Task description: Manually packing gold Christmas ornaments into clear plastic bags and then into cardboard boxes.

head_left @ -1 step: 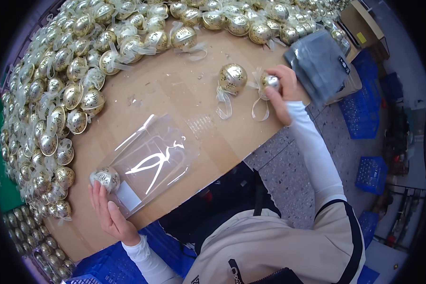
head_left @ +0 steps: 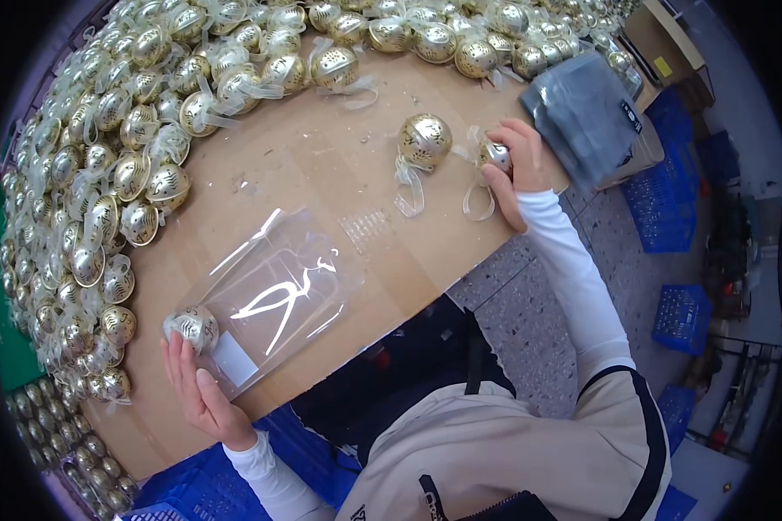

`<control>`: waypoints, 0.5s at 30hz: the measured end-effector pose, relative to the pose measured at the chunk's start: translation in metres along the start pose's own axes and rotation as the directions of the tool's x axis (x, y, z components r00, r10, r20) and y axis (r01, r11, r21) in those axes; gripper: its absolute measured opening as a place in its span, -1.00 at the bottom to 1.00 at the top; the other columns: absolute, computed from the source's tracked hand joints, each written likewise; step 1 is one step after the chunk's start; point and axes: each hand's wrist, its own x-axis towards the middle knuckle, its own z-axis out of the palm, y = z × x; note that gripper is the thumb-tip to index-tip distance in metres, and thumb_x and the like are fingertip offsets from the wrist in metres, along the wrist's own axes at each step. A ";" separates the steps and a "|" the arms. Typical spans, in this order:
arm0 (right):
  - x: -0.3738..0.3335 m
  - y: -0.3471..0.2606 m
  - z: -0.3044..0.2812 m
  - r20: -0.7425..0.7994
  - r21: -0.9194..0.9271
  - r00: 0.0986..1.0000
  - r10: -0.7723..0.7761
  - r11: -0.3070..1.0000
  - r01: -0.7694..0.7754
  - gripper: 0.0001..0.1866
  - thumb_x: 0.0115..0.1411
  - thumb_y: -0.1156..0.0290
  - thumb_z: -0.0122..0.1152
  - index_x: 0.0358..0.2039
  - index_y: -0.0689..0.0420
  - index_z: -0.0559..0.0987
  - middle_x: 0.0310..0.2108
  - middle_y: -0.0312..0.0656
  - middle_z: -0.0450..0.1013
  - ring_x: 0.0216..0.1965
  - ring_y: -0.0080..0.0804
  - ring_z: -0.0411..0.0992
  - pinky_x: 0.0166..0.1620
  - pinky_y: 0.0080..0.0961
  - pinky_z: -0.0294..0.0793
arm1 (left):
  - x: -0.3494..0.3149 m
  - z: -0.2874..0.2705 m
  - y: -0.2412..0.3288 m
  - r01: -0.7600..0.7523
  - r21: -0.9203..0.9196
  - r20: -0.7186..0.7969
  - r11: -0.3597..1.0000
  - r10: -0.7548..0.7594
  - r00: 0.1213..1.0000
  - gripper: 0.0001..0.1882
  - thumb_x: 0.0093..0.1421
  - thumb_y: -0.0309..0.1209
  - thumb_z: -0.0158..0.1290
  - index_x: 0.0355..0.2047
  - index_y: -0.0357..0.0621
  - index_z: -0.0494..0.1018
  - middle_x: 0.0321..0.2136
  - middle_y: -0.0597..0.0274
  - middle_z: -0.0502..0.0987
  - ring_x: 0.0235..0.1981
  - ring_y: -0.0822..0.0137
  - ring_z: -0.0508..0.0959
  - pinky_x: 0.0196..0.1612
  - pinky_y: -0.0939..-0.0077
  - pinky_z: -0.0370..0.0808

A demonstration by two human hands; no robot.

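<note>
Left hand [head_left: 202,391]: eight o'clock; fingers outstretched, touching silvery patterned metallic ball [head_left: 195,326].
Right hand [head_left: 521,167]: two o'clock; curled around silvery-gold ribboned metallic ball [head_left: 494,156].

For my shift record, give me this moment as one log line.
left hand: touching silvery ball at clear bag's end | right hand: holding ribboned ball | nearby: gold ball, ball pile

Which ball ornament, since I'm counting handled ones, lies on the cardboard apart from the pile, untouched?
The gold ball ornament left of the right hand; that hand holds another ball, the left hand touches the third ball.
</note>
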 end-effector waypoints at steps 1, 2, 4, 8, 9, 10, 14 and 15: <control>-0.007 0.000 -0.005 0.005 -0.001 1.000 0.009 1.000 -0.009 -0.48 -0.01 0.47 0.13 0.00 0.20 0.25 0.00 0.02 0.25 -0.11 -0.08 0.30 0.00 -0.31 0.26 | -0.001 0.001 0.001 0.001 -0.001 0.011 1.000 -0.001 1.000 -0.60 0.19 -0.48 -0.28 -0.02 -0.43 0.34 0.04 -0.03 0.34 0.16 0.00 0.21 0.20 0.18 0.07; -0.010 0.001 -0.008 0.028 0.017 1.000 -0.006 1.000 0.005 -0.46 -0.03 0.47 0.16 -0.01 0.21 0.25 0.00 0.02 0.26 -0.11 -0.11 0.31 -0.01 -0.33 0.27 | -0.002 -0.001 0.002 0.014 0.005 -0.002 1.000 -0.014 1.000 -0.60 0.19 -0.48 -0.29 -0.02 -0.43 0.34 0.05 -0.03 0.34 0.16 0.01 0.21 0.20 0.19 0.07; -0.011 0.001 -0.028 0.063 -0.077 0.995 -0.076 0.994 0.081 -0.41 -0.08 0.47 0.25 -0.02 0.21 0.25 0.00 0.01 0.27 -0.15 -0.16 0.33 -0.06 -0.43 0.33 | -0.003 0.000 0.003 0.024 -0.001 -0.006 1.000 -0.024 1.000 -0.60 0.20 -0.48 -0.30 -0.02 -0.43 0.33 0.05 -0.03 0.34 0.16 0.02 0.21 0.20 0.20 0.07; -0.011 0.006 -0.050 0.233 0.153 0.972 0.008 0.987 -0.045 -0.36 -0.18 0.43 0.37 -0.07 0.18 0.27 -0.23 -0.06 0.31 -0.31 -0.27 0.35 -0.26 -0.50 0.40 | -0.003 -0.001 0.002 0.024 0.000 -0.006 1.000 -0.024 1.000 -0.60 0.20 -0.49 -0.30 -0.01 -0.42 0.33 0.05 -0.04 0.33 0.16 0.03 0.21 0.20 0.22 0.08; -0.009 0.008 -0.055 0.233 0.154 0.972 0.007 0.987 -0.044 -0.36 -0.18 0.43 0.37 -0.07 0.18 0.27 -0.23 -0.06 0.31 -0.31 -0.27 0.35 -0.26 -0.50 0.40 | -0.004 -0.001 0.002 0.030 0.007 -0.007 1.000 -0.030 1.000 -0.60 0.20 -0.49 -0.29 -0.01 -0.42 0.33 0.06 -0.04 0.33 0.17 0.03 0.21 0.20 0.23 0.08; -0.007 0.009 -0.060 0.370 0.185 0.926 0.076 0.971 -0.153 -0.33 -0.15 0.43 0.37 -0.02 0.17 0.25 -0.13 -0.09 0.27 -0.16 -0.32 0.31 -0.15 -0.49 0.36 | -0.004 -0.002 0.002 0.031 0.010 -0.009 0.999 -0.031 0.999 -0.60 0.20 -0.49 -0.29 -0.01 -0.42 0.33 0.06 -0.04 0.33 0.17 0.03 0.21 0.20 0.23 0.08; -0.012 0.005 -0.050 0.496 0.645 0.868 -0.013 0.674 -0.359 -0.30 -0.15 0.47 0.38 0.03 0.11 0.26 0.01 -0.12 0.20 0.00 -0.38 0.25 0.00 -0.48 0.30 | -0.005 -0.001 0.002 0.071 -0.056 -0.013 0.996 -0.072 0.997 -0.60 0.21 -0.47 -0.28 0.01 -0.41 0.32 0.08 -0.04 0.30 0.17 0.05 0.20 0.21 0.24 0.05; -0.015 -0.001 -0.043 0.498 0.645 0.867 -0.015 0.674 -0.359 -0.30 -0.15 0.47 0.38 0.03 0.11 0.26 0.01 -0.12 0.20 0.00 -0.38 0.25 0.00 -0.48 0.30 | -0.006 0.001 0.002 0.106 -0.122 -0.005 0.987 -0.108 0.994 -0.59 0.21 -0.47 -0.28 0.02 -0.41 0.31 0.09 -0.03 0.29 0.18 0.07 0.19 0.22 0.25 0.04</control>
